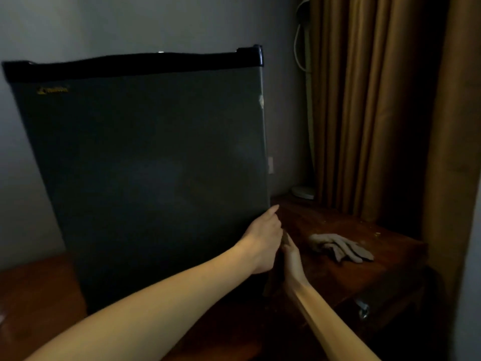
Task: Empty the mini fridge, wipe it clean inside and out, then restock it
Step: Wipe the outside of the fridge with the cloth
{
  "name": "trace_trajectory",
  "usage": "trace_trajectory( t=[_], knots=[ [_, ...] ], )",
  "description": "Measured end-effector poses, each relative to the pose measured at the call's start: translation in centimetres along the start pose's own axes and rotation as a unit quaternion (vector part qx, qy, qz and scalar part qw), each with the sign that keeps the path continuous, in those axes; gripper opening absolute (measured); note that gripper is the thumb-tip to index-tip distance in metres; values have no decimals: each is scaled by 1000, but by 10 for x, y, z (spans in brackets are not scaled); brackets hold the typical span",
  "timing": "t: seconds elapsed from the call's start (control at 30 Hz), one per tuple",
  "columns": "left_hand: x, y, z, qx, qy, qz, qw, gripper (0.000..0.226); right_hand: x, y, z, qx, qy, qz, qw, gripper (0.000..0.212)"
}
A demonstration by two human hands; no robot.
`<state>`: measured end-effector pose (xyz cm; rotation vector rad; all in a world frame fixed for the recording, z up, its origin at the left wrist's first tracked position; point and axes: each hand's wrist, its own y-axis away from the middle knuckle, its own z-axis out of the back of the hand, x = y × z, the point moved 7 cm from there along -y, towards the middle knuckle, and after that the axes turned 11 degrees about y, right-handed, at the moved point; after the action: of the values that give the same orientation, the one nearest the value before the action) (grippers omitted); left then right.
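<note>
Fridge (145, 165) stands upright, long axis vertical, front facing the camera.

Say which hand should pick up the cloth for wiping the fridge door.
Right. The right hand is nearer the cloth, which lies on the wooden table to its right; the left hand holds the fridge door at its edge and would have to cross over.

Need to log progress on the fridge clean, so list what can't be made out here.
Head view only:
- Inside: hidden by the fridge door.
- Logo: too small and blurred to read.
- Grip of left hand and right hand: fingertips lost in the dark at the door edge.
- Cloth: too dim to tell rag from glove.
</note>
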<state>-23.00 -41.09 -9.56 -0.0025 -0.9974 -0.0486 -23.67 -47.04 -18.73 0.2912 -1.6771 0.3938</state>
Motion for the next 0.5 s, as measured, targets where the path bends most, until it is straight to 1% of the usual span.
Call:
trace_trajectory(
  t=[0.07, 0.17, 0.23, 0.33, 0.5],
  knots=[
    [2, 29, 3, -9, 33, 1, 999, 57, 2, 27, -7, 21, -16, 40, 999, 28],
    [1, 72, 3, -27, 67, 0, 997, 54, 12, 63, -24, 59, -49, 75, 994, 33],
    [1, 97, 3, -40, 86, 5, 995, 52, 13, 83, -34, 81, -66, 73, 992, 34],
    [5, 134, 4, -56, 109, 19, 992, 50, 11, 109, -48, 102, -53, 74, 991, 39],
    [6, 170, 3, -35, 122, 23, 992, 54, 6, 133, -65, 128, -19, 63, 990, 41]
  ],
)
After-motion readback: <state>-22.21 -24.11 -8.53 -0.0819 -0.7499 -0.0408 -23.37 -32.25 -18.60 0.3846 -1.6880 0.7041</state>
